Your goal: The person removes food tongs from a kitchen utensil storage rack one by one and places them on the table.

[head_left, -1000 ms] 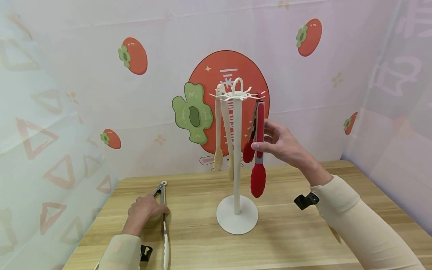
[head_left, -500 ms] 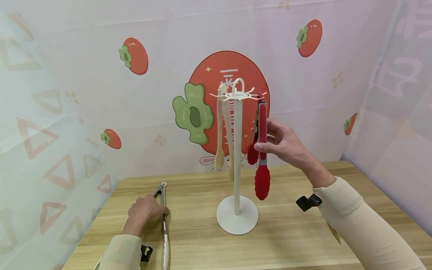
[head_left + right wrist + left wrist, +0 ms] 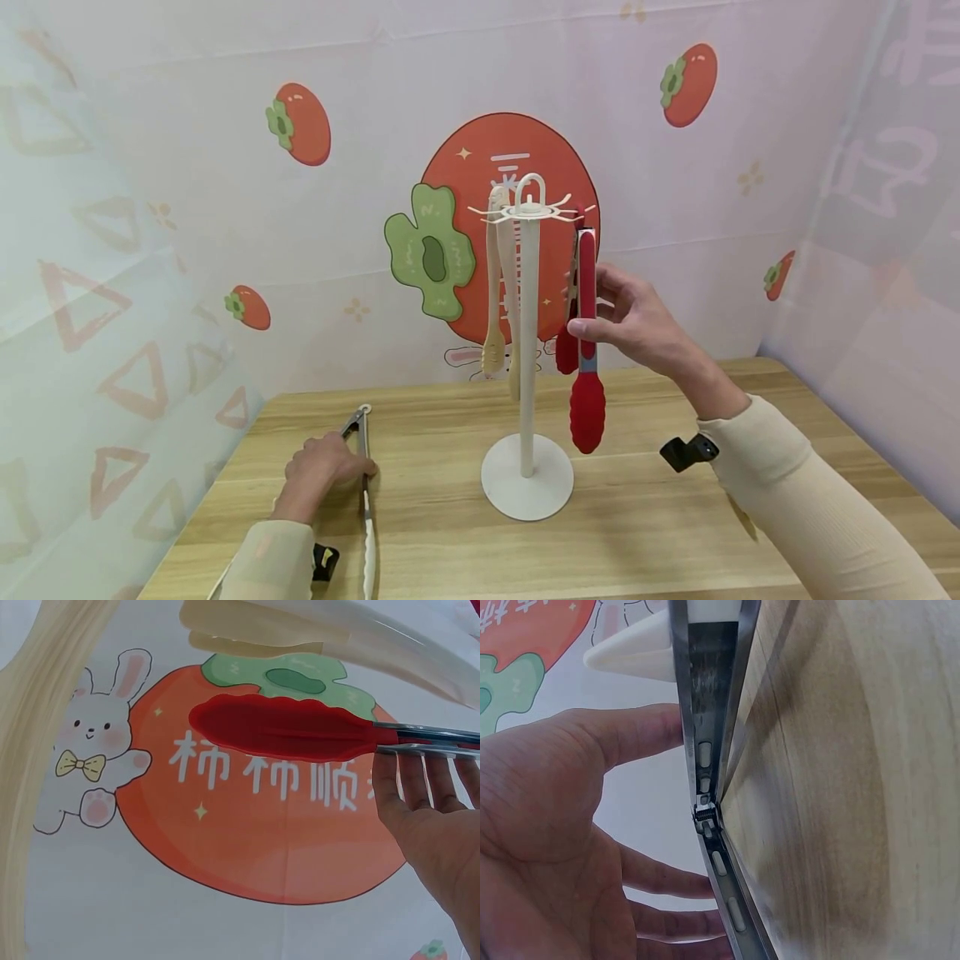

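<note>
The right hand (image 3: 637, 325), right of centre in the head view, holds the red tongs (image 3: 587, 408): its thumb lies across the front handle and its fingers reach behind it, leaving only a narrow gap between thumb and fingers. In the right wrist view the fingers meet the steel edge of the tongs at the right side of the frame.

The red tongs stand close to upright, long axis nearly vertical in the head view, with their scalloped heads pointing down and their top end up by the prongs of the white stand (image 3: 528, 333). Whether that end is hooked on a prong cannot be told. In the right wrist view they run sideways, head pointing left.

The left hand (image 3: 322, 462), at lower left, grips the white-tipped tongs (image 3: 369, 542) on the bench (image 3: 442, 500). It spans their spread steel arms, thumb against one and fingers against the other. Their ring end points to the top of the frame, and the visible white tip runs to the bottom edge.

Cream tongs (image 3: 493, 350) hang heads down, just left of the stand's pole.
</note>
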Demonstrator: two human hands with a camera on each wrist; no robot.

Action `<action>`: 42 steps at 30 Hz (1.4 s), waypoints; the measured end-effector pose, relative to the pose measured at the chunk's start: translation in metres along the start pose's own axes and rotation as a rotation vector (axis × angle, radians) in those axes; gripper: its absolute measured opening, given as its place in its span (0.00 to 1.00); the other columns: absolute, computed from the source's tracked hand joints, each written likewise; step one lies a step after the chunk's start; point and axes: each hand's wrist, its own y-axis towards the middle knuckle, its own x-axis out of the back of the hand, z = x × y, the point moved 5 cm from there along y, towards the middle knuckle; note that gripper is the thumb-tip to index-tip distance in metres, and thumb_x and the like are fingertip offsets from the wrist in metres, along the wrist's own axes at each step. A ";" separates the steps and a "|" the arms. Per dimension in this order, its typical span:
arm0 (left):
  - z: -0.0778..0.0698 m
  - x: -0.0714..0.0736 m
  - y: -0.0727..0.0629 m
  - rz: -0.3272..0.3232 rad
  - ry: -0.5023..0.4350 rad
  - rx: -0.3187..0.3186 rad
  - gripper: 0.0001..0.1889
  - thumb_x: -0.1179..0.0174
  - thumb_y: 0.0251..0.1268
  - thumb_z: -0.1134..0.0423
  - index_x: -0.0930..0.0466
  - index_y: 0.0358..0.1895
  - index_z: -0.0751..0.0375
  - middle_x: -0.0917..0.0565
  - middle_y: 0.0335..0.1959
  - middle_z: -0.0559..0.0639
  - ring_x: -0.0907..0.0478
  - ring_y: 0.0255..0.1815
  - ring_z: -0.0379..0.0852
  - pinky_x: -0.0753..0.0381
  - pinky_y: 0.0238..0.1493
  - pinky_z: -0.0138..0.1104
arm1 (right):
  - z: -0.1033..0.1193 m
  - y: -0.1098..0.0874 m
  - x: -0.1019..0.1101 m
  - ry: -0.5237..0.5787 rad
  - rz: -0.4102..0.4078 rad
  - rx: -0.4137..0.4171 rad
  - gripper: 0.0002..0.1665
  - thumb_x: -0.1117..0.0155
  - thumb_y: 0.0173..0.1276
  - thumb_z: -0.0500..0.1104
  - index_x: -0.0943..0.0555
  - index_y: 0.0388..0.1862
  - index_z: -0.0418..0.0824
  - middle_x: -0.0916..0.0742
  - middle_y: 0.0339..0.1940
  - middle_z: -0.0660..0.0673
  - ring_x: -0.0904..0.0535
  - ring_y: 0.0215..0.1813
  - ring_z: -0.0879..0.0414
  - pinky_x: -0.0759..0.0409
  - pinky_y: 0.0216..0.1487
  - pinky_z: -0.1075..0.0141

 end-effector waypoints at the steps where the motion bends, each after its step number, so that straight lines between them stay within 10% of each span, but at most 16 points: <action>1: 0.000 0.000 0.000 0.002 -0.001 0.000 0.32 0.30 0.49 0.43 0.23 0.39 0.74 0.26 0.37 0.71 0.26 0.35 0.63 0.23 0.35 0.51 | 0.000 0.000 0.000 0.000 -0.002 0.003 0.32 0.31 0.65 0.35 0.29 0.68 0.36 0.20 0.55 0.39 0.21 0.56 0.36 0.16 0.52 0.60; 42: -0.001 0.000 -0.002 0.030 -0.011 0.003 0.39 0.33 0.58 0.35 0.22 0.47 0.76 0.23 0.37 0.70 0.26 0.37 0.64 0.26 0.36 0.50 | 0.013 -0.007 -0.005 0.079 -0.032 0.083 0.24 0.31 0.61 0.25 0.23 0.55 0.38 0.23 0.47 0.29 0.21 0.45 0.47 0.15 0.46 0.60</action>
